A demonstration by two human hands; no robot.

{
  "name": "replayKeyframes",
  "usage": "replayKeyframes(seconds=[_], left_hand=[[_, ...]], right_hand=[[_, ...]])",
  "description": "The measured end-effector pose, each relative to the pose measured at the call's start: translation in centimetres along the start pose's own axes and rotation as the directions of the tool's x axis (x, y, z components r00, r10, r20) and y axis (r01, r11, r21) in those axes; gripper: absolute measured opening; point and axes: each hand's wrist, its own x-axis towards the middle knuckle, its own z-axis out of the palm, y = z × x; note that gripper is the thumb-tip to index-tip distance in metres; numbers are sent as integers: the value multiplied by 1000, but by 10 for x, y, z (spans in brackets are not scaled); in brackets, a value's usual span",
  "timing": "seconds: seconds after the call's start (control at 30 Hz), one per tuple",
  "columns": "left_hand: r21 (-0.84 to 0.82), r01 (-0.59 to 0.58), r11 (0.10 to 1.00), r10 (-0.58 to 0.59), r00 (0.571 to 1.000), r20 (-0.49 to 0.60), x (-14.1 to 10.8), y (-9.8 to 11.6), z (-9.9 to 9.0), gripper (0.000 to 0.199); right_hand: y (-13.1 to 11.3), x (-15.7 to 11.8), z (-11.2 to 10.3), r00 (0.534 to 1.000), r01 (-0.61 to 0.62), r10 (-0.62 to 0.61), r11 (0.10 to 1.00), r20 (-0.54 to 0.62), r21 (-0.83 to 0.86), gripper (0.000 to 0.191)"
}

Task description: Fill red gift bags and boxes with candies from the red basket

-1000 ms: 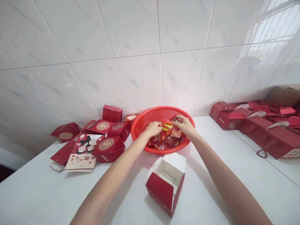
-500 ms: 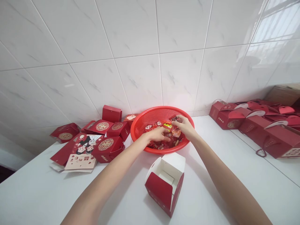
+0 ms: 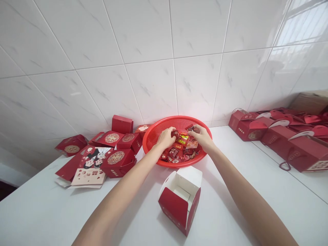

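Both hands reach into a red plastic basket (image 3: 176, 119) of wrapped candies (image 3: 179, 155), mostly red, with a yellow one among them. My left hand (image 3: 166, 138), at the basket's left side, pinches a dark red wrapped candy (image 3: 176, 134). On the right, my right hand (image 3: 202, 136) is closed on a dark-wrapped candy (image 3: 191, 129); an orange-pink wrapper lies just below its fingers. In front of the basket stands a red gift box (image 3: 175, 208) with a white inside, its top open and nothing visible in it.
Several folded red gift boxes (image 3: 118, 162) and a printed cardboard piece (image 3: 89, 167) lie at the left. Rows of red handled boxes (image 3: 297, 143) stand at the right, a brown carton (image 3: 309, 102) behind them. A white tiled wall (image 3: 151, 85) rises behind the white table (image 3: 225, 218).
My left hand has moved up and left from the middle of the candies and now pinches a dark red one. My right hand has stayed nearly in place. The open box has not moved.
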Motion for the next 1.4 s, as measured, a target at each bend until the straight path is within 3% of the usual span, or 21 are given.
replayKeyframes(seconds=[0.03,0.1,0.17,0.23,0.3,0.43,0.6,0.67,0.83,1.0,1.1,1.27,1.33,1.4], left_hand=[[-34,-45,998,45,999,23,-2,1,0,40],[-125,-146,981,168,967,192,-6,5,-1,32],[-210,-206,956,281,849,447,-13,10,-1,27],[-218,-223,950,311,721,619,-18,14,2,38],[-148,-244,958,279,681,677,-20,17,7,52],[-15,-281,960,218,710,669,-19,18,17,58],[21,-192,981,140,780,610,-14,16,16,18],[17,-175,984,132,800,586,-11,11,10,16],[40,-100,994,76,918,390,-1,-3,1,21],[-102,-32,994,57,965,254,4,-9,2,20],[-102,-42,994,67,967,247,2,-7,2,20],[-44,-50,998,62,935,350,-3,0,-2,13],[-45,-31,998,48,898,438,-6,2,-3,15],[-66,-15,998,50,826,562,-10,4,-5,9]], right_hand=[[0,0,0,1000,-2,2,1000,3,-2,19],[-1,0,0,1000,-1,1,1000,4,-17,19],[-1,0,0,1000,4,-4,999,-5,-33,20],[-1,-1,-1,1000,4,-4,999,-9,-41,20],[-1,0,-1,1000,-1,1,999,-2,-37,20],[2,1,-1,1000,4,-4,999,9,-33,21],[3,2,-1,1000,12,-11,999,17,-32,21],[3,2,-1,1000,19,-18,999,24,-32,21],[3,2,-1,999,13,-12,999,45,-31,21],[2,0,0,999,3,-2,1000,43,-27,18],[1,0,0,999,1,0,1000,46,-21,17],[1,0,0,999,0,1,1000,44,-20,16],[1,0,0,999,-2,3,1000,39,-28,16],[1,0,0,999,-2,3,999,33,-34,16]])
